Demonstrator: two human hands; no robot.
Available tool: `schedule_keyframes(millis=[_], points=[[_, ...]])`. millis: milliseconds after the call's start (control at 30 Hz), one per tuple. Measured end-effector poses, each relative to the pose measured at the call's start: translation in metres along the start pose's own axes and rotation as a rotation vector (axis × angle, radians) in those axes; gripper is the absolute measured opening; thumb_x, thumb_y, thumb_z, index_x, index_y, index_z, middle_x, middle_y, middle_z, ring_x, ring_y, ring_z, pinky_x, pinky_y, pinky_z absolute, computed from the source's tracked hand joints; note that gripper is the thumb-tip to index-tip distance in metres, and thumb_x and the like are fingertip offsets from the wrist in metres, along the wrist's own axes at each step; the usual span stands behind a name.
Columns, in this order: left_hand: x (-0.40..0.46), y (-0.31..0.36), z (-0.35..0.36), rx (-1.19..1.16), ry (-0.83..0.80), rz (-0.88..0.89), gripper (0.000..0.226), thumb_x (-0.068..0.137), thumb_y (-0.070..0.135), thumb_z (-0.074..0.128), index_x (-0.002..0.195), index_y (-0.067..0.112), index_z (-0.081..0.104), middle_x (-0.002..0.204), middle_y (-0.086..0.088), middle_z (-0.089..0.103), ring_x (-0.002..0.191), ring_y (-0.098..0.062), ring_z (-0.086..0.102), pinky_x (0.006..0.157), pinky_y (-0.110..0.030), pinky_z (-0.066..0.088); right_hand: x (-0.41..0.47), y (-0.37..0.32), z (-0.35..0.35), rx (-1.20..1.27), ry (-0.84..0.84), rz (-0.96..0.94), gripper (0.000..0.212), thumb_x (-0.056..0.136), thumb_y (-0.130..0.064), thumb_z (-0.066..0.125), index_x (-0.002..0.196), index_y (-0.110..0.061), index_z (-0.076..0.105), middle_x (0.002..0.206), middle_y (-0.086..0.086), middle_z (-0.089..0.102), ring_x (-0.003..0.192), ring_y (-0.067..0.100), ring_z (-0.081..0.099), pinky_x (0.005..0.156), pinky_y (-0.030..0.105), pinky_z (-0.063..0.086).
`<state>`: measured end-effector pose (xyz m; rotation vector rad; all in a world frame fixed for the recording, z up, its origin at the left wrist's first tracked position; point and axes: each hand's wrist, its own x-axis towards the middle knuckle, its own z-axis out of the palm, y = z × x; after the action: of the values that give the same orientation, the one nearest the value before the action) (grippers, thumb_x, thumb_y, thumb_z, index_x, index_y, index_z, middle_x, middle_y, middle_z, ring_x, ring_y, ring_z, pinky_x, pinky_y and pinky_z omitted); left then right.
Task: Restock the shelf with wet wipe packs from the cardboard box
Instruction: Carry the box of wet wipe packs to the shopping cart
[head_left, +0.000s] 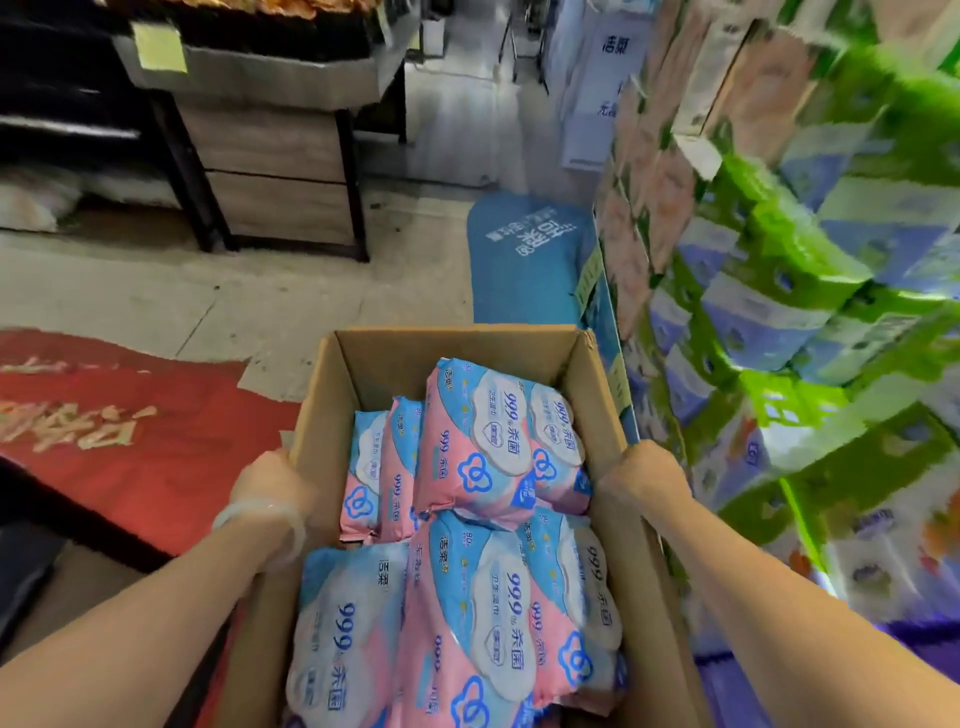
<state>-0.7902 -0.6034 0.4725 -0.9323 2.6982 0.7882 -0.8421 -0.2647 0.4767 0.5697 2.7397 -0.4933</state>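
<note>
Open cardboard box (462, 374) held up in front of the person, both hands on its outer sides. Left hand (270, 480) w/ a pale bangle (270, 519) at the wrist grips the left wall, fingers wrapped round the box side; right hand (644, 473) grips the right wall the same way, fingers hidden behind the cardboard. So both grips closed on the box.

Inside: wet wipe packs (478, 447), pink-and-blue w/ white lid patches and "99.9%" print, piled loosely. One pack sits tilted on top near the far end, others stand on edge beside it at left, more lie stacked at the near end.

Shelf (779, 270) is just right of the box, packed w/ green, blue and white tissue bundles; blurred, so details unclear.

On the floor (156, 291): red mat (135, 457) at left, blue mat (524, 260) beyond the box. Wood-and-black display stand (275, 171) further back left.
</note>
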Motion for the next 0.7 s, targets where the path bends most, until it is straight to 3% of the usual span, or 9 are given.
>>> schedule_keyframes(millis=[100, 200, 300, 367, 400, 500, 600, 700], points=[[0.077, 0.060, -0.004, -0.017, -0.002, 0.001, 0.024, 0.087, 0.004, 0.053, 0.106, -0.004, 0.064, 0.108, -0.026, 0.066, 0.104, -0.040, 0.062, 0.078, -0.036, 0.045, 0.089, -0.049, -0.024, -0.050, 0.005, -0.060, 0.023, 0.088, -0.013, 0.058, 0.101, 0.005, 0.066, 0.110, 0.020, 0.066, 0.107, 0.034, 0.062, 0.079, 0.035, 0.047], [0.164, 0.122, -0.007, 0.010, -0.012, 0.038, 0.024, 0.087, 0.005, 0.051, 0.106, -0.003, 0.064, 0.109, -0.025, 0.066, 0.105, -0.038, 0.062, 0.076, -0.034, 0.044, 0.177, -0.093, -0.038, -0.050, 0.015, -0.057, 0.027, 0.087, -0.014, 0.057, 0.104, 0.006, 0.065, 0.111, 0.020, 0.067, 0.108, 0.034, 0.063, 0.073, 0.032, 0.044], [0.245, 0.194, -0.019, 0.036, 0.005, 0.065, 0.025, 0.088, 0.004, 0.051, 0.109, -0.004, 0.062, 0.113, -0.026, 0.064, 0.109, -0.039, 0.061, 0.085, -0.035, 0.048, 0.259, -0.132, -0.061, -0.005, 0.010, -0.013, 0.016, 0.085, -0.016, 0.059, 0.077, -0.002, 0.061, 0.087, 0.017, 0.063, 0.100, 0.032, 0.065, 0.068, 0.027, 0.039], [0.297, 0.242, -0.027, 0.048, 0.010, 0.091, 0.024, 0.088, 0.004, 0.050, 0.108, -0.004, 0.061, 0.114, -0.027, 0.064, 0.110, -0.039, 0.060, 0.086, -0.036, 0.048, 0.310, -0.159, -0.080, 0.025, -0.007, 0.012, 0.027, 0.084, -0.015, 0.059, 0.061, -0.007, 0.048, 0.068, 0.012, 0.053, 0.089, 0.031, 0.063, 0.067, 0.029, 0.037], [0.324, 0.265, -0.029, 0.037, 0.014, 0.103, 0.023, 0.088, 0.004, 0.051, 0.107, -0.004, 0.061, 0.112, -0.027, 0.065, 0.108, -0.040, 0.061, 0.084, -0.036, 0.048, 0.334, -0.173, -0.091, 0.045, -0.011, 0.024, 0.029, 0.084, -0.014, 0.059, 0.060, -0.007, 0.046, 0.067, 0.012, 0.051, 0.087, 0.031, 0.062, 0.067, 0.029, 0.037], [0.409, 0.330, -0.028, -0.026, 0.016, 0.118, 0.021, 0.083, -0.001, 0.055, 0.102, -0.003, 0.064, 0.103, -0.028, 0.068, 0.099, -0.041, 0.063, 0.077, -0.037, 0.048, 0.413, -0.221, -0.121, 0.086, 0.018, 0.039, 0.011, 0.087, -0.012, 0.058, 0.082, -0.002, 0.056, 0.096, 0.021, 0.063, 0.099, 0.036, 0.064, 0.066, 0.029, 0.036], [0.494, 0.392, -0.020, -0.067, 0.016, 0.103, 0.021, 0.082, -0.003, 0.055, 0.100, -0.005, 0.064, 0.097, -0.028, 0.068, 0.095, -0.040, 0.064, 0.073, -0.035, 0.047, 0.510, -0.265, -0.138, 0.081, 0.021, 0.026, 0.014, 0.086, -0.014, 0.058, 0.082, 0.000, 0.057, 0.102, 0.021, 0.064, 0.095, 0.034, 0.063, 0.065, 0.029, 0.036], [0.575, 0.455, -0.012, -0.071, 0.007, 0.082, 0.020, 0.081, -0.004, 0.055, 0.099, -0.007, 0.064, 0.096, -0.029, 0.067, 0.094, -0.039, 0.064, 0.068, -0.034, 0.043, 0.611, -0.310, -0.160, 0.065, 0.014, 0.021, 0.017, 0.085, -0.013, 0.057, 0.087, 0.004, 0.061, 0.104, 0.025, 0.063, 0.097, 0.033, 0.063, 0.072, 0.037, 0.047]])
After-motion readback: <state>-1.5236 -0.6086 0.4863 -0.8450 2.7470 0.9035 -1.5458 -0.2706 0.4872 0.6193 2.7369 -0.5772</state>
